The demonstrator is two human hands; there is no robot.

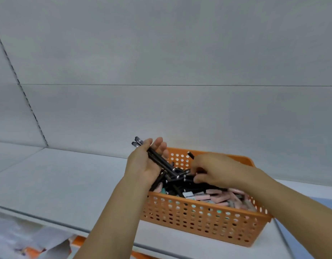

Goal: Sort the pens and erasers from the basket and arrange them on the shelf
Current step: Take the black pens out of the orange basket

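An orange perforated basket (198, 215) stands on the white shelf (68, 180), right of centre. Inside lie several black pens (180, 181) and pink and teal erasers (217, 198). My left hand (144, 163) is raised over the basket's left end, palm up, holding a bundle of black pens (157, 158) whose tips stick out past my fingers to the upper left. My right hand (211, 170) reaches down into the basket with curled fingers and pinches a black pen (191, 155), its end poking up behind my fingers.
The shelf's back panel (161, 113) rises just behind the basket. A slotted upright (21, 86) runs down the left. Bare shelf surface stretches left of the basket. Below the shelf's front edge (49, 219), papers and orange items (30, 245) show at bottom left.
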